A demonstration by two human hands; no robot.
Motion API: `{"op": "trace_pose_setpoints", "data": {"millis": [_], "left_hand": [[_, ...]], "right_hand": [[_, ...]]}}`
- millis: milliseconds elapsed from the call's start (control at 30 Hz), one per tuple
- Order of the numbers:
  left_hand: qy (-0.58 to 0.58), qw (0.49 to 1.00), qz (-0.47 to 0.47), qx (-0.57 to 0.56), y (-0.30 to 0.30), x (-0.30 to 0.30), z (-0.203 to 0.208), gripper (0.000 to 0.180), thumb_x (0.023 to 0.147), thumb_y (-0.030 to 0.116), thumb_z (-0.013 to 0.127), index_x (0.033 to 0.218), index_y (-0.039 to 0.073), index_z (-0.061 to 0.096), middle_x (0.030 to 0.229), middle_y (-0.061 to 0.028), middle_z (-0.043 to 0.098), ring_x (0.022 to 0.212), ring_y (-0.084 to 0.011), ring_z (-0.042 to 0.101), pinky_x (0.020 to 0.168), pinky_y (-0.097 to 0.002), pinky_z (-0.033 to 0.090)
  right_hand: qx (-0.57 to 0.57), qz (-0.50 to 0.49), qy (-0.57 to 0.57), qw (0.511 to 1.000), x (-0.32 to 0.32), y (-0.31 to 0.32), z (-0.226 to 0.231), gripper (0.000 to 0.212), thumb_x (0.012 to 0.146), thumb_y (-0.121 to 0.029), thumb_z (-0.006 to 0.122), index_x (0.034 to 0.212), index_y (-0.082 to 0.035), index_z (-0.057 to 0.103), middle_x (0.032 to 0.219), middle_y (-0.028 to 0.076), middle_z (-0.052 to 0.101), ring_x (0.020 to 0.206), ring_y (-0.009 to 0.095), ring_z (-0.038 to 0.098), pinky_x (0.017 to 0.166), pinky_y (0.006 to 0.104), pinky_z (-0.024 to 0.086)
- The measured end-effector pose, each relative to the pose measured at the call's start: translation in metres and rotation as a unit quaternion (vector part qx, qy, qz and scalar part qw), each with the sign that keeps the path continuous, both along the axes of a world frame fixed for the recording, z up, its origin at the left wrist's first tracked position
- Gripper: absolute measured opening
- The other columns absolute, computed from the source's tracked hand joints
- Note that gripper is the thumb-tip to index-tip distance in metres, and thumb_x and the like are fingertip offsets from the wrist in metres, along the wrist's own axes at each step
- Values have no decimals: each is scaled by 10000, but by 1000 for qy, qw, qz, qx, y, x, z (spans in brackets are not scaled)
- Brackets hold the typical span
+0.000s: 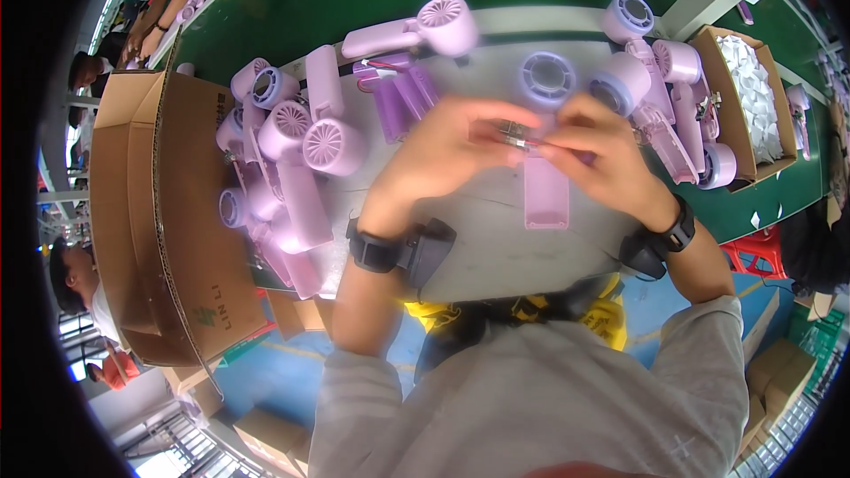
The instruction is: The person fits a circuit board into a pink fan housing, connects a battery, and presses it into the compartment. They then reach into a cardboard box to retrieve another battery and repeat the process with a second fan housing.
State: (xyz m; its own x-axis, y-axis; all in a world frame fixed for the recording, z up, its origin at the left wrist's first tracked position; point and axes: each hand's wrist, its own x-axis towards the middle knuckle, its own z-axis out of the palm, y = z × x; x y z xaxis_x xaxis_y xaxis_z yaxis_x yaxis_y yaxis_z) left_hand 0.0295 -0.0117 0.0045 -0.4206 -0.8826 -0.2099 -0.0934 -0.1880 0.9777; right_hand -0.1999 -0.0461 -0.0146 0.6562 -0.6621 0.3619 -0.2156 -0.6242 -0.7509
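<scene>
In front of me my left hand (447,146) and my right hand (606,155) meet over the table, fingertips pinched and slightly blurred by motion. Between them is a small circuit-board-like part with shiny metal (513,134); its exact kind is too blurred to tell. A bit of purple shows under my right fingers. Directly below lies an open lilac handheld fan housing (546,199), its handle toward me and its round head (547,78) beyond my hands. Left of it, purple battery cells (403,99) with red and white wires lie near my left hand.
Lilac fan housings (301,195) are piled at the left, beside a large cardboard box (204,239). More fan bodies (673,115) lie at the right, next to a box of white pieces (748,97). One fan (412,31) lies at the back. Other people work at far left.
</scene>
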Motion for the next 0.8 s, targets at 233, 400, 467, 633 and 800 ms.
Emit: {"op": "trace_pose_setpoints", "data": {"millis": [233, 400, 467, 633, 800], "left_hand": [[29, 1000, 1, -8, -1, -1, 1, 385, 827, -43, 689, 1204, -11, 617, 1002, -57, 678, 911, -114, 642, 823, -261, 531], [16, 1000, 7, -4, -1, 0, 5, 376, 822, -34, 699, 1190, -11, 622, 951, -60, 684, 870, -105, 650, 781, -245, 536], [11, 1000, 9, -2, -1, 0, 6, 371, 821, -32, 702, 1183, -11, 624, 935, -59, 685, 858, -102, 652, 768, -240, 538], [14, 999, 27, -16, 0, -1, 8, 333, 809, -25, 720, 1131, -10, 639, 900, -51, 682, 818, -87, 646, 725, -221, 534], [33, 997, 51, -43, 1, -4, 1, 325, 777, -53, 741, 1083, -6, 640, 926, -35, 669, 804, -78, 633, 711, -211, 527]], "right_hand": [[-8, 3, -1, 1000, 0, 0, -1, 109, 804, -48, 731, 903, -19, 694, 852, 67, 519, 690, 167, 512, 569, 294, 403], [17, 4, 2, 1000, 0, 0, 2, 112, 798, -44, 733, 899, -13, 697, 847, 63, 512, 680, 159, 505, 565, 293, 396], [26, 11, 5, 1000, 0, 0, 2, 108, 796, -43, 734, 892, -10, 699, 844, 62, 507, 679, 157, 502, 562, 290, 388], [35, 10, -6, 999, 0, 0, 2, 94, 800, -50, 731, 880, -7, 705, 838, 58, 499, 687, 156, 500, 567, 286, 377], [41, 2, 0, 999, -2, -2, 2, 89, 807, -59, 728, 878, -8, 708, 838, 58, 501, 704, 161, 503, 580, 288, 380]]}}
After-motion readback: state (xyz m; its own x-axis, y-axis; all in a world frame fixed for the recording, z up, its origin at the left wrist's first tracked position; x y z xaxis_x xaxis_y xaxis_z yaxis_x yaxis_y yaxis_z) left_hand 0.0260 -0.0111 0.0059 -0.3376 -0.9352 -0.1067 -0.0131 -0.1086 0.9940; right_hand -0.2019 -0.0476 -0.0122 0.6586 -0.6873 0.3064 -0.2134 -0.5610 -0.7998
